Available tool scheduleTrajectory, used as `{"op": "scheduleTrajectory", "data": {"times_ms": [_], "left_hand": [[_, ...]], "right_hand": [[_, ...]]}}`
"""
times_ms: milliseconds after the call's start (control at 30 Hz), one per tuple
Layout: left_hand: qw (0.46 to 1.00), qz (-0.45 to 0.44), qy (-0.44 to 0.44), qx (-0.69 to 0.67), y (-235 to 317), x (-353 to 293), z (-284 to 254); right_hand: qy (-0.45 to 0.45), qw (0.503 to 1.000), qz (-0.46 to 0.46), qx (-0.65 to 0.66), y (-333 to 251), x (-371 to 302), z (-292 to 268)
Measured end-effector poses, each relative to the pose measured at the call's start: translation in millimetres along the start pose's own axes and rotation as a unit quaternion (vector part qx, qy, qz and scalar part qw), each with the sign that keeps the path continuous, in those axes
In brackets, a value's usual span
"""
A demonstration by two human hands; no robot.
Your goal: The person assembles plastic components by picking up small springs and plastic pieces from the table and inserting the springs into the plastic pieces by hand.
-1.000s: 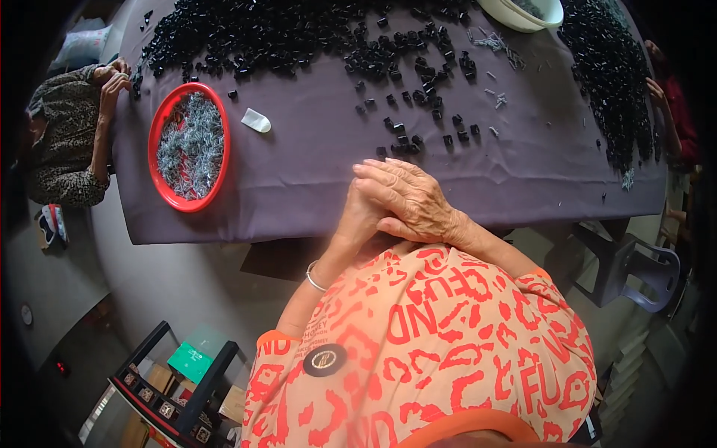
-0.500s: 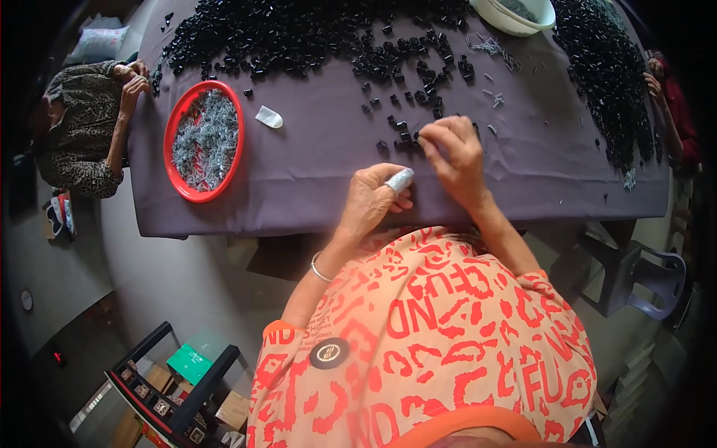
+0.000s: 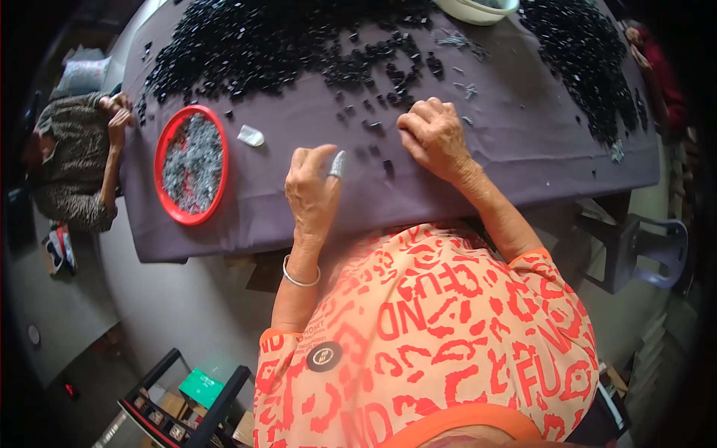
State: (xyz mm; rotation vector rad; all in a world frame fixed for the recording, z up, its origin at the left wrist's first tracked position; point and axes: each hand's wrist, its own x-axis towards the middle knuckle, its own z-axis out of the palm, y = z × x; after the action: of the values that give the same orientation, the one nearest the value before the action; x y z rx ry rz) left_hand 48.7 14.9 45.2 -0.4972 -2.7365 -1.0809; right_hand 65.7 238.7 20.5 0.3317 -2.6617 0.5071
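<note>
My left hand [image 3: 312, 190] hovers over the near part of the cloth, its fingers bent and the wrapped thumb standing a little off the index finger. Nothing shows between them. A silvery wrap [image 3: 337, 165] covers that thumb. Close by to the right, my right hand [image 3: 435, 138] is closed, knuckles up; whatever its fingertips hold is hidden. Between the hands lie a few small black pieces [image 3: 388, 166], some of them blurred. A red oval basket [image 3: 159, 173] of small clear-grey pieces [image 3: 193, 160] stands left of my left hand.
A large heap of black pieces [image 3: 246, 45] covers the table's far side, another [image 3: 575, 67] its right. A pale bowl [image 3: 478, 13] stands at the back. A white scoop-like piece [image 3: 252, 135] lies beside the basket. People sit left [image 3: 75, 157] and right [image 3: 661, 82]; a chair [image 3: 635, 250] is right.
My left hand has moved left, away from my right hand and toward the red basket. My right hand has shifted slightly left and up, its fingers more curled. The whole view has tilted a little.
</note>
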Motion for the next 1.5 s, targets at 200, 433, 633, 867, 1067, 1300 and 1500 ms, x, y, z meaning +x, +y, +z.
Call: {"op": "scheduleTrajectory", "data": {"times_ms": [200, 433, 633, 867, 1067, 1300, 1500], "left_hand": [[0.844, -0.272, -0.171, -0.428, 35.5, -1.1, 22.9], [0.56, -0.363, -0.202, -0.717, 39.9, -16.6, 49.9], [0.564, -0.347, -0.215, -0.718, 34.1, -25.5, 50.5], [0.737, -0.318, -0.177, -0.57, 36.3, -24.8, 37.9], [0.74, -0.317, -0.181, -0.565, 32.6, -30.8, 38.8], [0.738, -0.297, -0.169, -0.582, 30.1, -32.8, 41.6], [0.733, -0.306, -0.167, -0.584, 29.2, -34.0, 41.5]], "right_hand": [[0.011, 0.844, 0.247, 0.476, -19.8, -6.5, -18.2], [0.112, 0.891, 0.166, 0.407, -35.9, -30.4, -13.3], [0.082, 0.885, 0.132, 0.439, -26.2, -37.1, -24.5], [0.132, 0.962, 0.231, 0.069, 46.3, -51.0, -35.2], [0.106, 0.978, 0.173, -0.04, 47.7, -49.5, -23.9], [0.087, 0.871, 0.327, 0.356, 21.8, -46.9, -33.8], [0.018, 0.55, 0.404, 0.731, 9.4, -40.2, -41.2]]}}
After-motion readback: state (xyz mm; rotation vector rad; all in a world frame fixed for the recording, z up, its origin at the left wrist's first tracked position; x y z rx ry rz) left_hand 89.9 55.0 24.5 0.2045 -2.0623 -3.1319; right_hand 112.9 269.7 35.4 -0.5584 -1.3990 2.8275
